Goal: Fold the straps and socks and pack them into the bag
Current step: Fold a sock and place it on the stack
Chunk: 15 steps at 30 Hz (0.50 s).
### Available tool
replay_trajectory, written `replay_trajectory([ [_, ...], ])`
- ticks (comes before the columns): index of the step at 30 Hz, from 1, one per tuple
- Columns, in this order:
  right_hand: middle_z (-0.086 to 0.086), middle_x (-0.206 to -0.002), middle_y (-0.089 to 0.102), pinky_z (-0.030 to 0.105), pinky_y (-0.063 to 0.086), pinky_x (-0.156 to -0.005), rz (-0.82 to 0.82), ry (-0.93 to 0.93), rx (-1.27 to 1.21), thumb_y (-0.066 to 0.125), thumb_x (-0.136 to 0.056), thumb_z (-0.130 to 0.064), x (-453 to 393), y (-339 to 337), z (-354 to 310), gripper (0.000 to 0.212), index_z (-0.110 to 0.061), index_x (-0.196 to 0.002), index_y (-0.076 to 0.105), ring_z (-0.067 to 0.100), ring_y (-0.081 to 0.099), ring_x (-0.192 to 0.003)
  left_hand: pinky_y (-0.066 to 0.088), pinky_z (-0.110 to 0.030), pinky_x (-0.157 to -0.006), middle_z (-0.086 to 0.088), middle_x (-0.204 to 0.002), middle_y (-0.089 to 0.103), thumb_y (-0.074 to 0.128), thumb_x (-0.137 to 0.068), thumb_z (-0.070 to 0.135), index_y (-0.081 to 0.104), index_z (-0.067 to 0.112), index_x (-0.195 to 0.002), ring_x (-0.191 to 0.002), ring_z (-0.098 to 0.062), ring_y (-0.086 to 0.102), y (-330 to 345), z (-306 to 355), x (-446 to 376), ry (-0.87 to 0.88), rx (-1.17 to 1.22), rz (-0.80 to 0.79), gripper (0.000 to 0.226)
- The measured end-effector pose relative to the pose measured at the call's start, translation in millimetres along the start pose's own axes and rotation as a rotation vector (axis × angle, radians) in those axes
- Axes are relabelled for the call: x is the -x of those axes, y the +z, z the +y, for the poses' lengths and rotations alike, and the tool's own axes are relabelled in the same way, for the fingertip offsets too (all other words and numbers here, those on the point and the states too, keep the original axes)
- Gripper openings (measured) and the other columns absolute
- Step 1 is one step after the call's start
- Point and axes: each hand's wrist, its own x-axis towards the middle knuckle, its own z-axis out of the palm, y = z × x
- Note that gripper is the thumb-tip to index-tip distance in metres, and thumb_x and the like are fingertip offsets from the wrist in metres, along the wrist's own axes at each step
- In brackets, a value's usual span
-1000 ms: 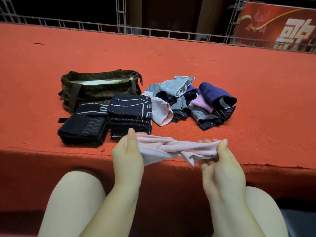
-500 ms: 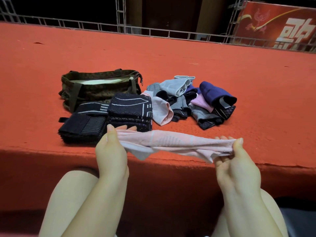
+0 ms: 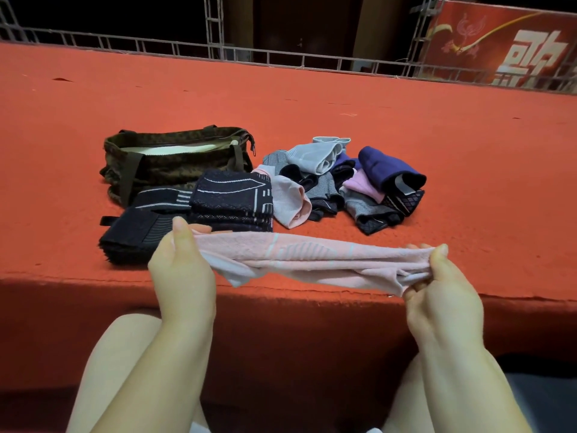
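The left hand [image 3: 181,270] and right hand [image 3: 440,295] each pinch one end of a pink sock [image 3: 299,257], thumbs on top. It hangs stretched above the red platform's [image 3: 437,135] edge, in front of the folded black straps [image 3: 231,201]

We see two bare forearms, no sleeves. Left hand [image 3: 182,270] and right hand [image 3: 443,295]: no rings, no watch; short plain nails. Bare knees [image 3: 125,339] below the fingers.

Dim, soft light – dark background; wide-angle bowing
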Motion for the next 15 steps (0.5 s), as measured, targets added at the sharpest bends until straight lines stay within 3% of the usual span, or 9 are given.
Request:
replay_trajectory([
  [3, -0.014, -0.041, 0.05, 0.015, 0.037, -0.043, -0.007, -0.172, 0.307, 0.048, -0.099, -0.027, -8, -3, 10, 0.036, -0.015, -0.065, 0.053, 0.0, 0.043, -0.039, 0.036, -0.006, -0.059, 0.005, -0.065, 0.057, 0.038, -0.103, 0.024, 0.056, 0.016, -0.068, -0.059, 0.007, 0.052, 9, -6, 8, 0.094, -0.161, -0.142, 0.041],
  [6, -0.013, -0.036, 0.04, 0.024, 0.028, -0.045, -0.063, -0.217, 0.56, 0.051, -0.097, -0.028, -23, -5, 10, 0.039, -0.012, -0.062, 0.049, 0.001, 0.032, -0.037, 0.035, -0.016, -0.059, -0.002, -0.066, 0.055, 0.038, -0.102, 0.027, 0.054, 0.003, -0.072, -0.064, -0.009, 0.049, 20, -11, 12, 0.127, -0.31, -0.306, 0.041],
  [8, -0.014, -0.033, 0.04, 0.025, 0.026, -0.047, -0.083, -0.247, 0.714, 0.052, -0.097, -0.026, -38, -6, 8, 0.039, -0.012, -0.06, 0.05, 0.004, 0.034, -0.037, 0.028, -0.03, -0.061, 0.001, -0.066, 0.052, 0.04, -0.101, 0.03, 0.05, 0.009, -0.071, -0.068, -0.021, 0.047, 30, -11, 12, 0.132, -0.419, -0.38, 0.038],
  [10, -0.013, -0.031, 0.039, 0.025, 0.026, -0.046, -0.096, -0.261, 0.867, 0.052, -0.096, -0.025, -53, -10, 12, 0.043, -0.013, -0.055, 0.045, 0.011, 0.035, -0.043, 0.027, -0.027, -0.066, 0.008, -0.075, 0.053, 0.042, -0.097, 0.038, 0.049, 0.018, -0.077, -0.08, -0.021, 0.05, 39, -12, 15, 0.186, -0.476, -0.399, 0.029],
  [13, -0.01, -0.039, 0.049, 0.025, 0.032, -0.049, -0.061, -0.295, 1.063, 0.053, -0.095, -0.024, -70, -17, 21, 0.038, -0.012, -0.059, 0.051, 0.014, 0.045, -0.048, 0.037, -0.029, -0.082, 0.006, -0.095, 0.055, 0.045, -0.089, 0.046, 0.057, 0.018, -0.096, -0.091, -0.017, 0.051, 45, -18, 27, 0.507, -0.512, -0.432, 0.032],
  [15, -0.006, -0.059, 0.061, 0.019, 0.038, -0.054, -0.055, -0.29, 1.073, 0.055, -0.094, -0.024, -74, -20, 25, 0.019, -0.011, -0.081, 0.06, 0.01, 0.054, -0.056, 0.038, -0.032, -0.087, 0.005, -0.099, 0.062, 0.049, -0.086, 0.044, 0.063, 0.016, -0.099, -0.092, -0.017, 0.055, 44, -32, 37, 0.683, -0.595, -0.578, 0.033],
])
